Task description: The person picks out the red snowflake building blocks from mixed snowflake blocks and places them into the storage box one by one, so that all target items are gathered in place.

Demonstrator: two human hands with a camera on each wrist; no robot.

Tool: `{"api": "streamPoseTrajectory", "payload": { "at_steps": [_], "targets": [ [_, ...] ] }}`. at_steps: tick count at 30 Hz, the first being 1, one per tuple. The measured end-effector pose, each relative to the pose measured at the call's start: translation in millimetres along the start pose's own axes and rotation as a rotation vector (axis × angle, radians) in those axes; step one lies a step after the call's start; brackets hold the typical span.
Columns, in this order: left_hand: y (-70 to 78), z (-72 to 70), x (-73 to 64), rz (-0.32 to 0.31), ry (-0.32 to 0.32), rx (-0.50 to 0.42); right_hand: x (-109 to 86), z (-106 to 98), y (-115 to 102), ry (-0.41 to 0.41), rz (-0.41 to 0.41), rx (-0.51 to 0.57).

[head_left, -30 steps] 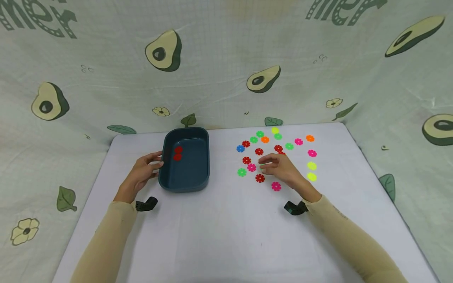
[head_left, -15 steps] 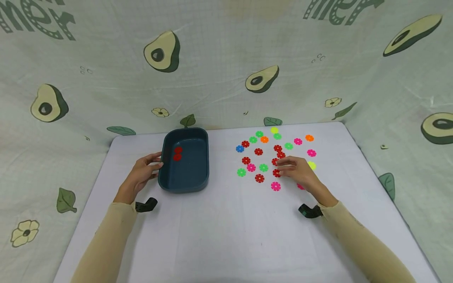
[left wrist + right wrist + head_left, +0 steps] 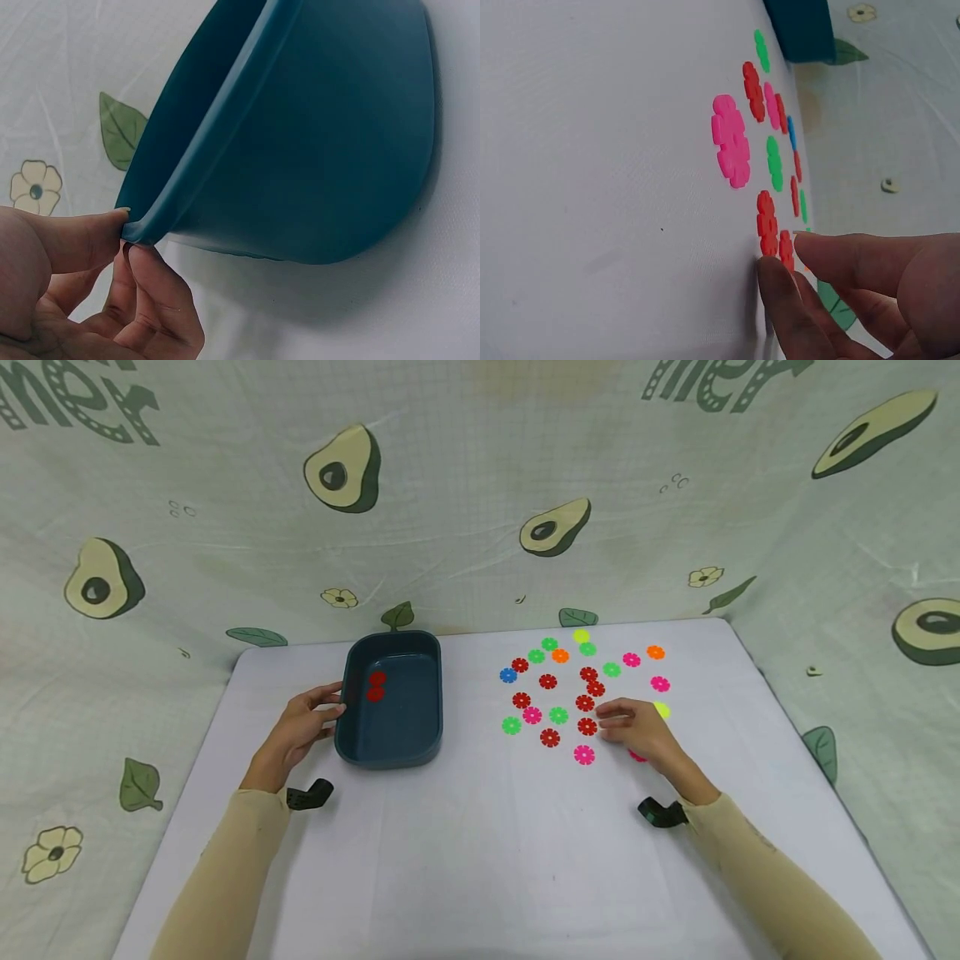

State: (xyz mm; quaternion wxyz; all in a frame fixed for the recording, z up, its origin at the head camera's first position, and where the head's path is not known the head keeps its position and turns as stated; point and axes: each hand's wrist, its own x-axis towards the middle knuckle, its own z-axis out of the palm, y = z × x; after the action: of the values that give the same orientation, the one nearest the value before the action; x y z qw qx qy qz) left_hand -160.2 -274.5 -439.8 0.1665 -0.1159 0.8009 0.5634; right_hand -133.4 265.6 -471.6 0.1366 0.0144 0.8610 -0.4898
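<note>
Counter, head view: the left hand holds the left side of a dark blue tray, in which two red discs lie; the right hand is poised beside a loose red disc. Left wrist view: fingers and thumb pinch the tray's rim, a grip probably light enough. Right wrist view: fingers and thumb slightly parted, grasping nothing visible; fingertip contact with the loose red disc cannot be told from here. So thin a piece would likely lift best with both fingertips low on opposite edges, sparing the neighbouring red disc.
</note>
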Motion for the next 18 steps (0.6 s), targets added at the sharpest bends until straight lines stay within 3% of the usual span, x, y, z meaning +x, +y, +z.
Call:
{"api": "streamPoseTrajectory", "payload": {
  "at_steps": [12,18],
  "targets": [
    [-1.5,-0.8,0.4,-0.004,-0.006,0.0,10.4,12.5,-3.5,0.075,-0.091,-0.152],
    [-1.1,-0.4,0.9,-0.003,-0.008,-0.004,14.2,21.3,-8.0,0.106,-0.094,-0.233]
  ]
}}
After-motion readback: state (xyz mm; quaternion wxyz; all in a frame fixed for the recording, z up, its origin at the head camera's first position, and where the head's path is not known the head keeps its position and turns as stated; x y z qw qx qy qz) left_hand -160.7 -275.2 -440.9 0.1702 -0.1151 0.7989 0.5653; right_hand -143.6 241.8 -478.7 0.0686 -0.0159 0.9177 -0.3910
